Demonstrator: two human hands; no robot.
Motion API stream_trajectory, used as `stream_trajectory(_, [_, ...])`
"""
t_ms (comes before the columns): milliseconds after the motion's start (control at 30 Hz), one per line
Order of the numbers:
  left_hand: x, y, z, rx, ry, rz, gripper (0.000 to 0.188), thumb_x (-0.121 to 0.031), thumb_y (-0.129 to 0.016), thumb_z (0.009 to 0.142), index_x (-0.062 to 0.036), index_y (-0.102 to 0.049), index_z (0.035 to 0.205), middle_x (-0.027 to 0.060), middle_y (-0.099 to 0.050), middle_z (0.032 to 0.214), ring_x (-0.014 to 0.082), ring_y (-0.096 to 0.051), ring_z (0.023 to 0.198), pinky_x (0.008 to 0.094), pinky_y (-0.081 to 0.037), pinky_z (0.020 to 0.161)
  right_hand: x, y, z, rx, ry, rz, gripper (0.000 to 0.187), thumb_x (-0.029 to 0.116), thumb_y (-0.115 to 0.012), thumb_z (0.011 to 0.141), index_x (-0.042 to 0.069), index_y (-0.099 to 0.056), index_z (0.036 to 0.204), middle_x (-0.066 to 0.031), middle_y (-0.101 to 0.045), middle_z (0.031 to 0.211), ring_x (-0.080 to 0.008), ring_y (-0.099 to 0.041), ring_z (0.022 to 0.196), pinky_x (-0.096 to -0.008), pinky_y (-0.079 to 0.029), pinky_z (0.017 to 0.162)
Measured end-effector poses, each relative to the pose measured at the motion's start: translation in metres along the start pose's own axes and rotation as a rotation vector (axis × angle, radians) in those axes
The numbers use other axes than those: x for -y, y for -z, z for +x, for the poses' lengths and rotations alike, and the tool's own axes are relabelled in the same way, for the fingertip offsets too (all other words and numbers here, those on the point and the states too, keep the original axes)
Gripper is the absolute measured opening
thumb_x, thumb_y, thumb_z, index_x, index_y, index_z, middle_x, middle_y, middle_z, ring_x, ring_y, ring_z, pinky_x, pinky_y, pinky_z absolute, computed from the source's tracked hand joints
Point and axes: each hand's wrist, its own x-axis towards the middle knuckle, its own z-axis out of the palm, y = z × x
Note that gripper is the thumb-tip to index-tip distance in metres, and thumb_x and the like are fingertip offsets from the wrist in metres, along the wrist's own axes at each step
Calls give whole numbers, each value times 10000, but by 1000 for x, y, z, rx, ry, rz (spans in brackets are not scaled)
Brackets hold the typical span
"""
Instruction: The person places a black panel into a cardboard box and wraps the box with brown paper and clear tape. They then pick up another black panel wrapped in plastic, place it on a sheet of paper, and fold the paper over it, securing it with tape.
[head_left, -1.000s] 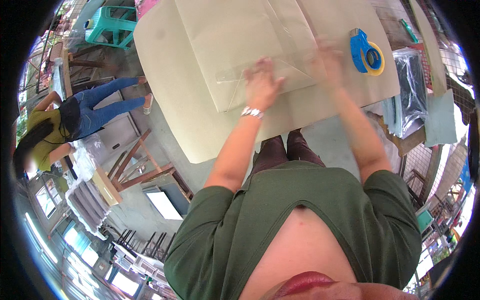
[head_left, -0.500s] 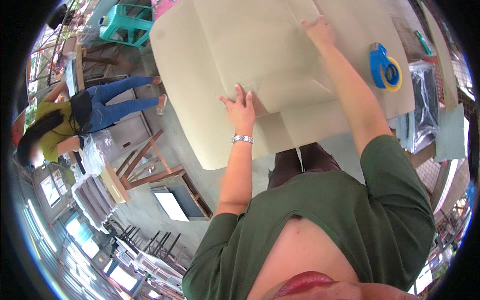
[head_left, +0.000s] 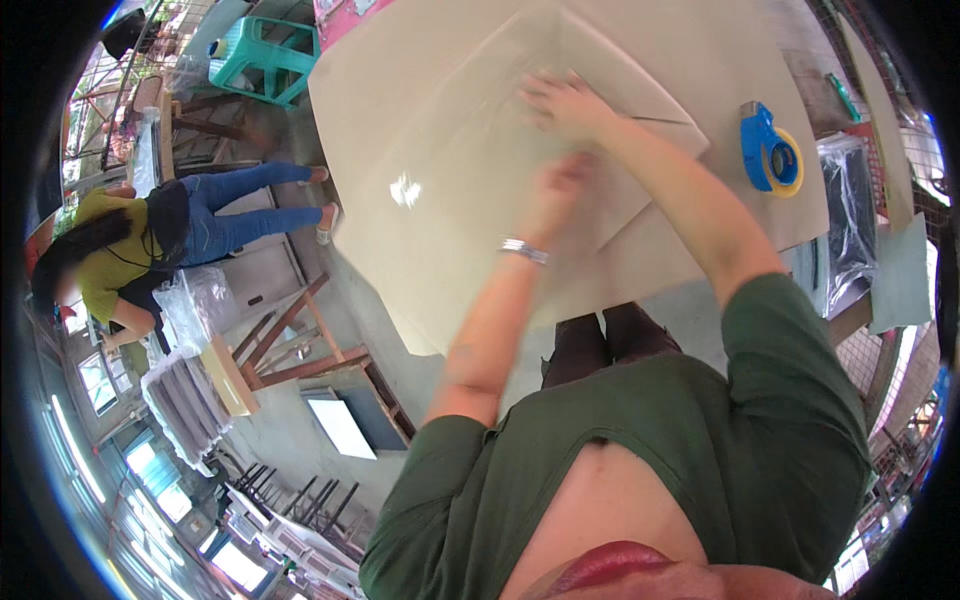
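A large brown paper or thin board sheet covers the work surface in front of me. On it lies a flat brown folded piece, turned at an angle, with creases and a glossy sheen like clear film. My right hand rests on this piece with its fingers spread. Just nearer to me is my left hand, over the same piece; motion blurs its fingers, and they look partly curled. To the right, a blue tape dispenser with a yellowish roll lies on the sheet, touched by neither hand.
Plastic-wrapped dark goods stand beyond the right edge. At far left are a green plastic stool and a person in blue jeans at another table. A wooden frame stands on the floor at left.
The folded piece has turned and now lies at an angle. My right hand has moved left and nearer; my left hand has moved right, close to it. The dispenser stays on the right.
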Motion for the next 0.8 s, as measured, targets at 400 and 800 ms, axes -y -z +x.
stream_trajectory(400, [24, 181, 41, -339, 467, 1015, 475, -470, -488, 884, -23, -637, 947, 207, -611, 997, 361, -576, 948, 453, -448, 841, 99, -38, -194, -484, -1394, 1415, 554, 216, -612, 811, -5, -407, 1276, -189, -360, 1286, -324, -396, 1187, -439, -367, 990])
stream_trajectory(800, [33, 170, 40, -653, 467, 320, 378, -297, -551, 901, -5, -593, 1138, 190, -623, 1077, 307, -606, 984, 386, -468, 832, -129, 17, -17, -410, -679, 1354, 684, 341, -591, 852, 48, -320, 1408, -190, -370, 1412, -271, -406, 1251, -386, -375, 994])
